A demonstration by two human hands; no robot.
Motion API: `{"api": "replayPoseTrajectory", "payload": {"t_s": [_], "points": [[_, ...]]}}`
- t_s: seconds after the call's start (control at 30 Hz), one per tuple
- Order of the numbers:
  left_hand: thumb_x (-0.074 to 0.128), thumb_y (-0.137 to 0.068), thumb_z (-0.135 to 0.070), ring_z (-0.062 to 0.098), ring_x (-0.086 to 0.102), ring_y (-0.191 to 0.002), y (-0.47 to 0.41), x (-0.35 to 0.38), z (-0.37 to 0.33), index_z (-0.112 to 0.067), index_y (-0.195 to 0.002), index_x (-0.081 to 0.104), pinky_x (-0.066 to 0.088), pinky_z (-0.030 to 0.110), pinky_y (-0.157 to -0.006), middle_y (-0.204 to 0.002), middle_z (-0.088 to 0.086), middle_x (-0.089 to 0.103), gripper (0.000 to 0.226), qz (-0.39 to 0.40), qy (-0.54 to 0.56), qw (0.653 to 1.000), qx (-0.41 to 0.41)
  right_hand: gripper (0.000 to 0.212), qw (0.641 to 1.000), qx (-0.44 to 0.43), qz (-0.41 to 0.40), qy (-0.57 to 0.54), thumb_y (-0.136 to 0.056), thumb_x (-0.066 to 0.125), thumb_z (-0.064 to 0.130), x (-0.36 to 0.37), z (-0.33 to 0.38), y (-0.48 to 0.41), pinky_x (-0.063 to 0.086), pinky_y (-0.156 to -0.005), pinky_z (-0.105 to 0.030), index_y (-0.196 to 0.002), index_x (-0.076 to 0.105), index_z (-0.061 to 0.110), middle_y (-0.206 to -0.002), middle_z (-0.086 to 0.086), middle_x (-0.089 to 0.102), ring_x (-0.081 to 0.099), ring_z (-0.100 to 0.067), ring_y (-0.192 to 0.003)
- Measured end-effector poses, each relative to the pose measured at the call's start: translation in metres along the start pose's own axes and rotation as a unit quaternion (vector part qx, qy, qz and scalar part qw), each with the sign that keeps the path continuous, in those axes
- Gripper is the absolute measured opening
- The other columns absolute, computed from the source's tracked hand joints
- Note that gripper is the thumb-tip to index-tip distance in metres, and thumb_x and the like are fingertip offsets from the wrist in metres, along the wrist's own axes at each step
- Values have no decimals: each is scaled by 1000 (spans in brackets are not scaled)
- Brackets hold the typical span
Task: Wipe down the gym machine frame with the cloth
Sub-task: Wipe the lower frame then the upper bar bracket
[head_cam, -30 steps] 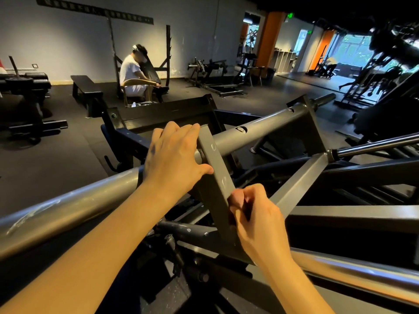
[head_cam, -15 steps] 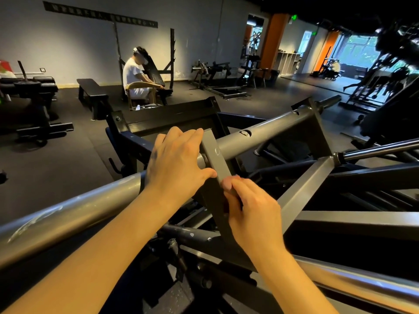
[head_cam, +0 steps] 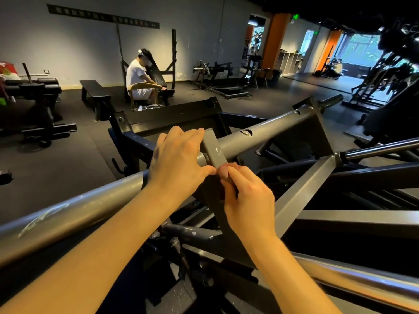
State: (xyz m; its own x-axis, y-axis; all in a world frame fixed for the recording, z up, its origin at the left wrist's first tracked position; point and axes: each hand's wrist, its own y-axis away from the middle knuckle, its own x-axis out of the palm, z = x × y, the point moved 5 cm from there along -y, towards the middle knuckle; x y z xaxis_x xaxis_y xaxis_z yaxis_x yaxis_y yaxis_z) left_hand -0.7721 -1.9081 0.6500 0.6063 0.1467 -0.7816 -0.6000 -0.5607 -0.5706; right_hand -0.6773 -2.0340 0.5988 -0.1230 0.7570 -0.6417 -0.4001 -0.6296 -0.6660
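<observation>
- Right hand (head_cam: 247, 200) has slid up the flat bracket (head_cam: 215, 150), pinching its edge, fingertips meeting the left thumb.
- Left hand (head_cam: 176, 164) grips the grey tube (head_cam: 272, 125) beside the bracket.

The right hand (head_cam: 247, 200) has slid up the bracket (head_cam: 215, 152) (fingers curled round its edge) until its fingertips meet the left hand (head_cam: 179, 164) at the thumb.
</observation>
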Motion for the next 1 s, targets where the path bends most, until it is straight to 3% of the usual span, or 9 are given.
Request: {"api": "replayPoseTrajectory", "payload": {"t_s": [0.2, 0.27, 0.4, 0.47, 0.6, 0.67, 0.83, 0.9, 1.0], "points": [[81, -78, -53, 15, 44, -116, -2, 0, 3, -25, -150, 45, 32, 37, -103, -128, -8, 60, 85, 13, 16, 1000, 13, 24, 998, 41, 40, 18, -89, 64, 32, -5, -19, 38, 49, -85, -11, -113, 68, 30, -111, 17, 65, 64, -2, -97], [81, -80, -49, 16, 45, -114, -4, 0, 5, -27, -150, 46, 33, 36, -101, -123, -7, 59, 81, 21, 27, 999, 5, 23, 1000, 30, 4, 0, -94, 55, 33, 0, -6, 2, 53, -82, -18, -110, 71, 27, -106, 13, 67, 64, -5, -93], [77, -85, -43, 21, 51, -111, -6, -1, 11, -37, -144, 49, 39, 35, -93, -113, -5, 55, 66, 23, 49, 998, -17, 25, 999, 27, -29, -5, -98, 58, 26, 8, 12, -68, 55, -94, -36, -120, 70, 23, -108, 7, 67, 64, -14, -101], [75, -86, -41, 23, 49, -114, -7, -1, 17, -38, -149, 44, 40, 38, -99, -117, -2, 51, 70, 46, 75, 995, -46, 27, 1000, 7, -21, -1, -96, 57, 27, 5, 11, -57, 50, -97, -27, -120, 69, 23, -115, 7, 67, 63, -13, -106], [73, -85, -41, 28, 50, -112, -8, -1, 22, -42, -146, 46, 47, 44, -97, -115, -1, 50, 67, 55, 92, 993, -54, 30, 998, 8, -13, 59, -85, 68, 26, -6, -1, 5, 47, -77, -17, -114, 70, 22, -112, 6, 69, 66, -13, -94], [74, -86, -39, 25, 51, -110, -6, -2, 19, -40, -145, 48, 48, 44, -94, -112, -3, 50, 65, 44, 89, 994, -46, 31, 997, 8, -15, 75, -80, 77, 17, 2, 0, 1, 54, -73, -23, -110, 71, 21, -107, 4, 70, 67, -15, -90], [73, -89, -28, 11, 44, -103, -8, -8, 11, -33, -135, 60, 35, 36, -98, -102, -9, 52, 48, 21, 87, 996, -8, 29, 998, -7, -24, 49, -92, 64, 22, 14, 22, -64, 58, -92, -41, -120, 69, 20, -119, 1, 68, 65, -20, -109], [73, -90, -30, 15, 48, -109, -9, -9, 11, -35, -137, 58, 35, 35, -98, -106, -7, 55, 50, 31, 89, 996, -7, 30, 998, -25, -28, 51, -92, 61, 22, 10, 20, -51, 56, -94, -33, -121, 67, 20, -122, 1, 66, 63, -17, -109], [72, -90, -35, 22, 49, -111, -8, -6, 16, -39, -146, 49, 40, 36, -95, -110, -5, 50, 61, 53, 99, 993, -34, 33, 996, -31, -37, 75, -83, 78, 13, 1, 7, -3, 55, -77, -24, -115, 70, 20, -112, 2, 68, 64, -14, -93]]}}
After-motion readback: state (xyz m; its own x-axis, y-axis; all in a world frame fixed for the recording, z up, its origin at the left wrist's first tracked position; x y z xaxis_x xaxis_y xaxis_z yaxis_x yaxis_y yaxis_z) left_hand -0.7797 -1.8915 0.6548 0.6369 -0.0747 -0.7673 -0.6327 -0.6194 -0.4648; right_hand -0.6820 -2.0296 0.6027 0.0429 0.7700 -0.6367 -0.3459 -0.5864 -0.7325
